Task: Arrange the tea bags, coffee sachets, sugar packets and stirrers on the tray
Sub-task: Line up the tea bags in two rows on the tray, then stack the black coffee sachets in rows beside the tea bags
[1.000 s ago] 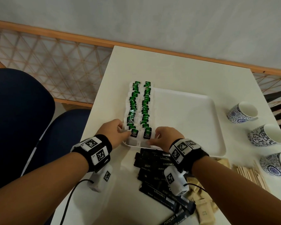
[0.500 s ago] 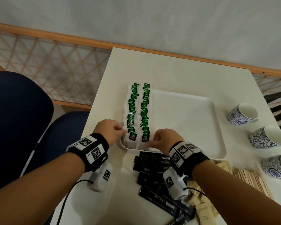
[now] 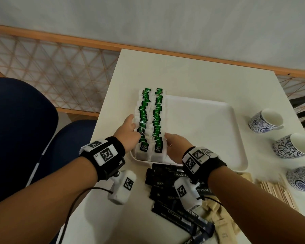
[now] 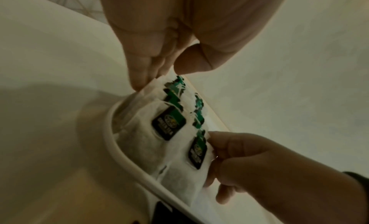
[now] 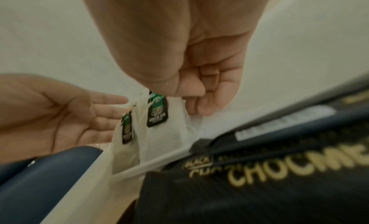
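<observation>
Both hands have slid forward from the near end to flank two rows of white tea bags with green tags (image 3: 151,120) on the white plastic tray (image 3: 209,131). The left hand (image 3: 128,132), fingers straight, presses the left row; the right hand (image 3: 176,143), fingers curled, nudges the right. Tea bags look done; black coffee sachets (image 3: 167,182) wait.

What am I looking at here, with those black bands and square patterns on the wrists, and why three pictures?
No machine: a person works bare-handed, wearing cameras. One picture comes from the head, one from each wrist.

The left hand and right hand press flat against either side of two rows of tea bags standing on the white tray, squaring them up. Neither has a grip on anything.

Near the person, off the tray, lie black coffee sachets, beige sugar packets and wooden stirrers. Three patterned cups stand on the right.
</observation>
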Demonstrator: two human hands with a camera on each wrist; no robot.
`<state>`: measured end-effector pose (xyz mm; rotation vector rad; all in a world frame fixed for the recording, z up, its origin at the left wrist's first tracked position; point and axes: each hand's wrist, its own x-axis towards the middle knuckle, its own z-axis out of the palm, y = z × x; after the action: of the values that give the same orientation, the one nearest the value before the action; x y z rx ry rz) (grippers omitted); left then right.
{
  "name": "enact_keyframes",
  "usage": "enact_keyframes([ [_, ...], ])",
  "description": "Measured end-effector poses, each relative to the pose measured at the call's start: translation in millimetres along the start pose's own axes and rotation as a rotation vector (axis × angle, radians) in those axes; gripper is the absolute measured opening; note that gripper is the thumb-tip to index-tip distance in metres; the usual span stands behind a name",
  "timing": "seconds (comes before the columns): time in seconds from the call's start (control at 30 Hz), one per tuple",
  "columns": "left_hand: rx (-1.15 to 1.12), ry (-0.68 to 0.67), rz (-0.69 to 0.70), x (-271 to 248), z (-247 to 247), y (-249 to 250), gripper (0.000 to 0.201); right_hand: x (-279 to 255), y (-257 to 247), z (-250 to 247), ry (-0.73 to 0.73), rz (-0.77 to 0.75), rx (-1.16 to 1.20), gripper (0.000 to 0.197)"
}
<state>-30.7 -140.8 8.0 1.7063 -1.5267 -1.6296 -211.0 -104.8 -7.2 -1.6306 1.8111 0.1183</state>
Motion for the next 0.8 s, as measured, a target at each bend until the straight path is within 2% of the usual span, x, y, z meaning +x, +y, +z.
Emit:
enact_keyframes([
  [0.13,0.158,0.106,0.013,-5,8,7,0.071,-12,14,-12,0.048,0.050,0.005,0.054],
  [0.2,0.264,0.195,0.102,-9,2,9,0.067,-20,26,-21,0.107,0.054,0.086,0.052],
  [0.27,0.400,0.208,0.271,-20,2,8,0.054,-37,43,-24,0.195,0.032,0.130,0.043],
  [0.33,0.493,0.124,0.449,-32,8,3,0.035,-55,57,-22,0.281,0.020,0.143,0.034],
  [0.4,0.577,-0.021,0.600,-46,21,-1,0.021,-74,72,-17,0.317,0.027,0.156,0.028],
  [0.5,0.753,-0.279,0.697,-76,49,-4,0.005,-103,88,-4,0.324,0.021,0.163,0.021],
  [0.57,0.909,-0.437,0.712,-96,74,-10,0.016,-121,97,9,0.317,0.012,0.153,0.018],
  [0.63,1.074,-0.522,0.686,-111,98,-20,0.031,-136,104,20,0.311,-0.025,0.146,0.016],
  [0.8,1.285,-0.553,0.558,-136,146,-38,0.058,-169,114,33,0.243,-0.102,0.033,0.015],
])
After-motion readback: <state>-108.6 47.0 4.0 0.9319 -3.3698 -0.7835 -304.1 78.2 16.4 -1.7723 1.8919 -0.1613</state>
